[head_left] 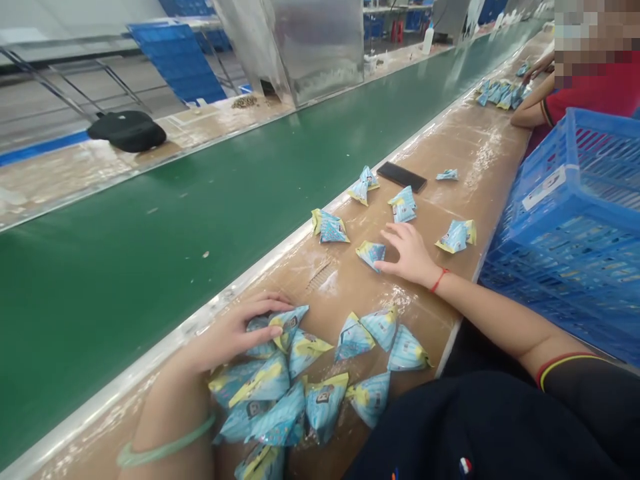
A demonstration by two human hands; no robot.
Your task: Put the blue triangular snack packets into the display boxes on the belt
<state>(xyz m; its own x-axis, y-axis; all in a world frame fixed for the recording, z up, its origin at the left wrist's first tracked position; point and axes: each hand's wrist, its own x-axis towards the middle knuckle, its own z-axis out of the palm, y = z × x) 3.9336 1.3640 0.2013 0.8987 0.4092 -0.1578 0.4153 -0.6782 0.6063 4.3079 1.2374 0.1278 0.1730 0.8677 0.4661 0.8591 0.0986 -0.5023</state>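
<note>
My left hand (253,327) is closed with thumb and fingers round a blue-and-yellow pyramid-shaped packet (293,321), at the top of a heap of similar packets (273,380). My right hand (407,253) reaches over the brown ledge with its fingers apart. Its thumb tip is beside a single packet (370,254), touching or almost touching it. Another packet (403,203) lies just beyond those fingers. More are scattered near it: one packet (456,236) to the right and a pair of packets (330,227) to the left.
A green conveyor belt (200,220) runs along the ledge's left side. A dark phone (401,177) and a flat wrapper (447,175) lie farther along. Blue crates (565,207) stand at the right. Beyond them a person in a red sleeve (595,87) works by more packets (500,93).
</note>
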